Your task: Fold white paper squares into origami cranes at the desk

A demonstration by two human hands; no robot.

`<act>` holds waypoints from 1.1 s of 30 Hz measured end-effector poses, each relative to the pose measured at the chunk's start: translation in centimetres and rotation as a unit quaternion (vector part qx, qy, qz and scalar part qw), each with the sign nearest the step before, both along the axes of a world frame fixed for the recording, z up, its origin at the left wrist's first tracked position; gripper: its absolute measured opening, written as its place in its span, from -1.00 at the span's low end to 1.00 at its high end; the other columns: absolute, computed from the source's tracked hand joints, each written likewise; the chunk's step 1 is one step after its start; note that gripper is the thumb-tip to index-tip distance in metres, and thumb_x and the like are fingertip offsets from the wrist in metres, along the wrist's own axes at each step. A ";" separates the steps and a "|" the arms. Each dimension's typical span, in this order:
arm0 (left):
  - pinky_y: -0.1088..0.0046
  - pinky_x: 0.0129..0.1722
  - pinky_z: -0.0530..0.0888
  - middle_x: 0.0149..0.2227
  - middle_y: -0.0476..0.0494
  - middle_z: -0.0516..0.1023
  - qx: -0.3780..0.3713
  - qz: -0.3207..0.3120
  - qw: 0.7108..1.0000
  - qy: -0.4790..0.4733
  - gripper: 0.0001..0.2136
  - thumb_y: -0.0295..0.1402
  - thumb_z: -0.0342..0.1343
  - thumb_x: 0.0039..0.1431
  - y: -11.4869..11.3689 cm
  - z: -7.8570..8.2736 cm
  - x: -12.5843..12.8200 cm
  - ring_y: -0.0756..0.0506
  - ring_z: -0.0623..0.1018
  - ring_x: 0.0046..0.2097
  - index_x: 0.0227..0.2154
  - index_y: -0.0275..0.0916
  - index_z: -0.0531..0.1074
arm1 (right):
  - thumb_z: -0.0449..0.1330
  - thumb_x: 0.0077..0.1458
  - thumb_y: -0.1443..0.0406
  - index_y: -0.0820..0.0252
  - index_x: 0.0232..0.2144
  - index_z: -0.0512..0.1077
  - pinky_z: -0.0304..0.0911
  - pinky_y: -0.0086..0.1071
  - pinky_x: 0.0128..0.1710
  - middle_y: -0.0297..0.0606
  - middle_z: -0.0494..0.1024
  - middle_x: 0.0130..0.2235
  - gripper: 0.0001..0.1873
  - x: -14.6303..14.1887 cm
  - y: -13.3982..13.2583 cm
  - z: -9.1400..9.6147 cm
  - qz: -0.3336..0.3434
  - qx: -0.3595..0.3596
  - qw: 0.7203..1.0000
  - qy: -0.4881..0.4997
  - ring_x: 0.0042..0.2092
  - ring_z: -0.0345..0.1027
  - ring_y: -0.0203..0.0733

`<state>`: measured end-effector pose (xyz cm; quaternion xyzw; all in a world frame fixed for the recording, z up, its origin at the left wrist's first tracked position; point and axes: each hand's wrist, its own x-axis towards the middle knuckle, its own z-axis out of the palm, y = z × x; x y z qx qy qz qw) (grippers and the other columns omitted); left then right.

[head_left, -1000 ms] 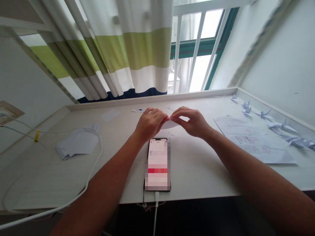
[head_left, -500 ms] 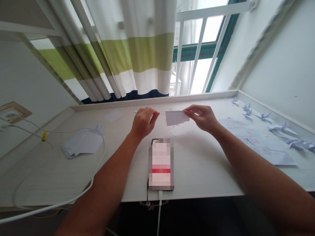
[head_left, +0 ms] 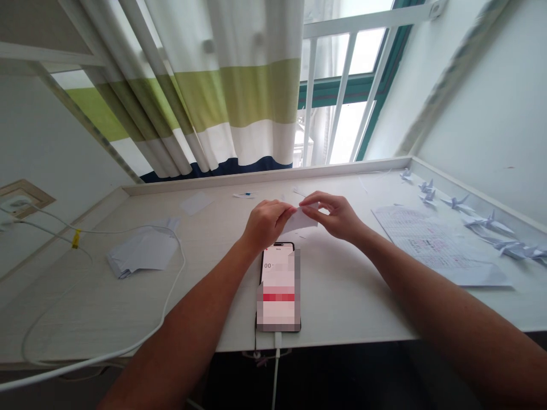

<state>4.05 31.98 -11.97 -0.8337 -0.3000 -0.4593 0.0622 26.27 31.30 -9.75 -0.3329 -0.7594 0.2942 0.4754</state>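
White paper (head_left: pixel 297 222): small sheet held between the two hands over the middle of the table (head_left: pixel 354 302); whether its lower edge touches the tabletop cannot be told.
Left hand (head_left: pixel 265 222): thumb and fingertips pressed together, pinching the sheet's upper edge; the remaining fingers curled.
Right hand (head_left: pixel 335 213): thumb and index finger pinching the same edge, just beside the left fingertips; a gap shows between these two fingers behind the tips.
Phone (head_left: pixel 277 296): screen up, lying between the forearms, its lower end close to the table's near edge; a plug (head_left: pixel 278 340) enters that end.
Paper pile (head_left: pixel 147 250): overlapping sheets towards the table's left edge, near a looping white cable (head_left: pixel 184 259) with a yellow tag (head_left: pixel 76 238).
Loose slip (head_left: pixel 196 203): flat near the far edge, left of the hands.
Blue-marked object (head_left: pixel 244 195): small and white, near the far edge; too small to identify.
Printed sheet (head_left: pixel 431 242): flat towards the right edge, bearing red marks.
Folded paper birds (head_left: pixel 457 203): in a row along the right edge, from the far right corner forwards.
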 end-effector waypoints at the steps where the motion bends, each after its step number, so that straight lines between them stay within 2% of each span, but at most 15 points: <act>1: 0.34 -0.20 0.48 -0.36 -0.11 0.67 0.001 -0.005 1.000 0.003 -0.66 -0.17 -0.02 0.53 0.0 0.1 0.0 -0.07 0.61 -0.34 -0.27 -0.22 0.56 | 0.36 0.24 0.10 0.07 -0.22 0.66 0.45 -0.17 -0.19 -0.21 0.67 -0.19 -0.80 -0.1 -0.1 0.0 -0.001 0.004 1.000 0.003 -0.14 0.54 -0.07; 5: 0.35 -0.24 0.46 -0.35 -0.12 0.68 0.024 -0.018 1.000 0.007 -0.69 -0.21 0.00 0.53 -0.2 0.3 0.1 -0.07 0.61 -0.35 -0.26 -0.24 0.54 | 0.34 0.26 0.13 0.08 -0.26 0.64 0.40 -0.18 -0.20 -0.25 0.66 -0.26 -0.82 -0.5 -0.4 -0.1 -0.007 0.008 1.000 0.000 -0.19 0.52 -0.10; 10: 0.32 -0.19 0.47 -0.33 -0.13 0.69 0.059 -0.013 0.998 0.027 -0.77 -0.25 0.05 0.51 -0.1 0.6 0.0 -0.09 0.63 -0.31 -0.24 -0.23 0.52 | 0.33 0.27 0.16 0.07 -0.27 0.62 0.37 -0.18 -0.18 -0.27 0.67 -0.25 -0.86 -1.6 -0.9 -0.6 -0.063 0.038 0.997 0.025 -0.20 0.52 -0.09; 16: 0.30 -0.16 0.47 -0.31 -0.11 0.71 0.052 0.007 0.998 0.024 -0.79 -0.27 0.10 0.48 0.0 0.5 -0.3 -0.10 0.64 -0.26 -0.27 -0.20 0.54 | 0.31 0.29 0.17 0.07 -0.26 0.62 0.42 -0.17 -0.20 -0.25 0.67 -0.26 -0.86 -1.8 -1.2 -0.6 -0.061 0.065 0.996 0.015 -0.24 0.51 -0.11; 21: 0.29 -0.13 0.49 -0.30 -0.11 0.72 0.066 0.024 0.997 0.010 -0.81 -0.27 0.12 0.47 0.1 0.5 -0.4 -0.10 0.66 -0.25 -0.24 -0.19 0.57 | 0.30 0.29 0.10 0.07 -0.23 0.65 0.47 -0.16 -0.21 -0.23 0.70 -0.25 -0.79 -1.7 -1.0 -0.5 -0.058 0.044 0.997 0.024 -0.23 0.54 -0.09; 26: 0.34 -0.21 0.48 -0.27 -0.13 0.73 0.080 0.018 0.997 0.009 -0.85 -0.30 0.13 0.47 0.0 0.5 -0.4 -0.09 0.66 -0.26 -0.14 -0.22 0.57 | 0.32 0.28 0.07 0.07 -0.24 0.67 0.50 -0.16 -0.17 -0.23 0.74 -0.24 -0.75 -1.7 -0.8 -0.8 -0.066 0.025 0.996 0.046 -0.20 0.59 -0.07; 33: 0.37 -0.22 0.51 -0.25 -0.13 0.74 0.048 0.014 0.999 0.001 -0.79 -0.23 0.07 0.50 0.0 0.0 -0.3 -0.08 0.68 -0.28 -0.14 -0.19 0.57 | 0.32 0.27 0.05 0.07 -0.21 0.66 0.49 -0.15 -0.19 -0.23 0.73 -0.24 -0.74 -1.5 -0.7 -0.9 -0.052 0.011 0.998 0.025 -0.20 0.58 -0.06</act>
